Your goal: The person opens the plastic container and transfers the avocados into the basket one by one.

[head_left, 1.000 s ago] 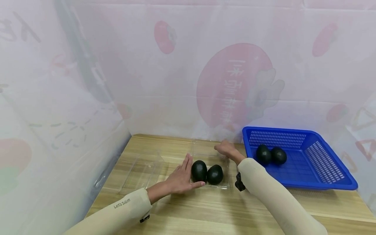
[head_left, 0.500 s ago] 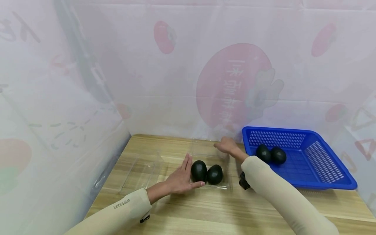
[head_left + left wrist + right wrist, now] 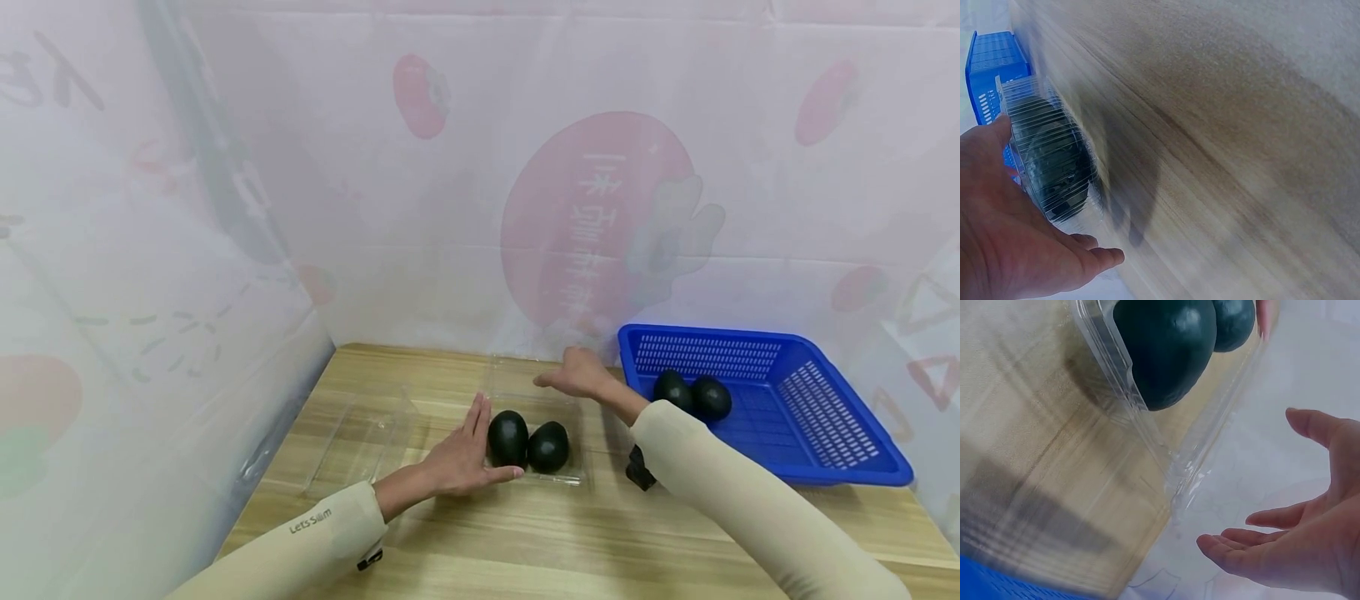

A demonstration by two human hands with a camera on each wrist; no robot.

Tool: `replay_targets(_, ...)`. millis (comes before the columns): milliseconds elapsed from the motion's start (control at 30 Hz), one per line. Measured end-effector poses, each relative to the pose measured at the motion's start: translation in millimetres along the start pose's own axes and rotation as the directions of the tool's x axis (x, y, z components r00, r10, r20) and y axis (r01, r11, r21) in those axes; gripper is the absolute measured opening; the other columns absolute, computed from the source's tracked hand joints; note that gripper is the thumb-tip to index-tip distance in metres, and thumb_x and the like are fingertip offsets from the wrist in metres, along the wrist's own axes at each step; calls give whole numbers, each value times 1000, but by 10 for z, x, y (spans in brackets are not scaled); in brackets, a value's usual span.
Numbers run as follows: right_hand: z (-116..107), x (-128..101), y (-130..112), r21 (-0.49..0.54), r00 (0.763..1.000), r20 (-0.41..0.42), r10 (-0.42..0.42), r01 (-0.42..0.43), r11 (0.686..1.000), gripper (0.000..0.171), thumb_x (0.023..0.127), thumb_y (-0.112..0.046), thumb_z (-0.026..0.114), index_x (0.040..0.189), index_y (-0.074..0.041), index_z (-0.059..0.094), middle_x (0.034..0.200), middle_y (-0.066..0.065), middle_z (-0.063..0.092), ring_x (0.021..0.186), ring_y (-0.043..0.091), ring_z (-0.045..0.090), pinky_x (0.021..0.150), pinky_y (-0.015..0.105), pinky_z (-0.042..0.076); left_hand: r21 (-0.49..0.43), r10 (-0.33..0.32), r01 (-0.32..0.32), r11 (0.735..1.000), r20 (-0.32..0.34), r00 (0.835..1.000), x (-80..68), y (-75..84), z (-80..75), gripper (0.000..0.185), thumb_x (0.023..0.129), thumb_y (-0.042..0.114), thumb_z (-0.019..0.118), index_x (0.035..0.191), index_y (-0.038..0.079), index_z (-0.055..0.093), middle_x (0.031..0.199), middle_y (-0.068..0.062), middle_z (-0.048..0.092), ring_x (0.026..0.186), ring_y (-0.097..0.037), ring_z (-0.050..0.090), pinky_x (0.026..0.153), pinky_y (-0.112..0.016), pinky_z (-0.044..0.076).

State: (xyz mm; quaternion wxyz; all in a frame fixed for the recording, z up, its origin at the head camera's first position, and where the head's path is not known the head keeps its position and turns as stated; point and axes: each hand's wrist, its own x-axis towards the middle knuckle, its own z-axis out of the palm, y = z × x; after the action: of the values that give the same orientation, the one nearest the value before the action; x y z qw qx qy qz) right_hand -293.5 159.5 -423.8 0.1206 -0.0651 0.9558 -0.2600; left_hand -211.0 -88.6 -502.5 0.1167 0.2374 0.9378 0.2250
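Two dark green avocados (image 3: 508, 438) lie side by side in a clear plastic clamshell box (image 3: 562, 479), whose see-through lid (image 3: 517, 377) is folded back behind them. My left hand (image 3: 459, 457) rests along the box's left side, fingers straight and thumb stretched by the front edge. In the left wrist view, ridged clear walls (image 3: 1054, 156) stand beside that palm. Over the right part of the lid hovers my right hand (image 3: 577, 373). The right wrist view shows its fingers (image 3: 1229, 553) spread apart beside the box's corner, with nothing between them.
A blue perforated basket (image 3: 757, 450) at the right holds two more avocados (image 3: 690, 396). Another clear plastic box (image 3: 352, 442) stands at the left of the wooden table (image 3: 510, 542). A printed white sheet (image 3: 360, 208) hangs behind and along the left side.
My right hand has shifted a little, its thumb reaching further left over the lid, while the right forearm has swung to the right. The left hand and the avocados stay put.
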Motion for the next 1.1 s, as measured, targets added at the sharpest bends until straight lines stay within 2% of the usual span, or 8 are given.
replay_targets(67, -2, -37, -38, -12, 1000, 1, -15, 15, 1000, 80, 91, -44, 77, 137, 18, 54, 131, 34, 63, 111, 41, 65, 92, 50, 57, 0, 3, -3, 1000, 1, 1000, 11, -8, -3, 125, 93, 73, 66, 168, -4, 3, 176, -25, -1, 150, -47, 40, 112, -55, 47)
replay_targets(167, 0, -88, -77, -21, 999, 8, -33, 33, 999, 93, 90, -47, 78, 148, 18, 45, 145, 37, 55, 128, 48, 59, 104, 56, 53, 2, 4, -4, 1000, 2, 1000, 17, -10, -5, 124, 93, 73, 66, 168, -4, 3, 176, -25, -1, 149, -47, 41, 112, -55, 47)
replay_targets(233, 0, -122, -92, -30, 999, 12, -49, 49, 998, 97, 90, -47, 80, 151, 18, 42, 148, 37, 52, 132, 49, 57, 106, 57, 51, 5, 4, -4, 1000, 3, 1000, 18, -10, -3, 124, 93, 73, 65, 168, -4, 3, 176, -25, -1, 149, -46, 41, 112, -54, 47)
replay_targets(500, 29, -204, -88, -113, 991, 12, -136, 137, 984, 104, 83, -49, 87, 149, 19, 45, 145, 37, 55, 131, 49, 58, 107, 56, 51, 8, 7, -7, 1000, 1, 1000, 24, -19, 10, 123, 94, 72, 65, 168, -4, 3, 176, -26, -1, 149, -46, 42, 113, -55, 46)
replay_targets(667, 75, -255, -70, -163, 988, 5, -154, 153, 975, 107, 82, -51, 88, 154, 15, 43, 148, 36, 53, 132, 49, 57, 106, 57, 51, 6, 12, -12, 1000, -3, 1000, 23, -23, 6, 122, 94, 72, 65, 168, -4, 4, 175, -26, 0, 148, -47, 42, 113, -55, 46)
replay_targets(867, 132, -358, -86, -178, 979, -11, -202, 197, 964, 108, 79, -49, 90, 155, 12, 43, 146, 37, 54, 131, 50, 58, 104, 57, 52, -2, 15, -15, 1000, 0, 1000, 18, -22, -6, 121, 95, 71, 65, 168, -4, 3, 176, -25, -1, 148, -47, 43, 113, -55, 46)
replay_targets(1100, 202, -506, -100, -187, 979, 15, -202, 201, 962, 106, 79, -50, 91, 153, 11, 46, 149, 36, 52, 133, 49, 56, 106, 59, 51, 5, 7, -7, 1000, 3, 1000, 14, -20, 3, 122, 95, 72, 65, 168, -3, 4, 176, -25, -1, 146, -47, 45, 111, -55, 48)
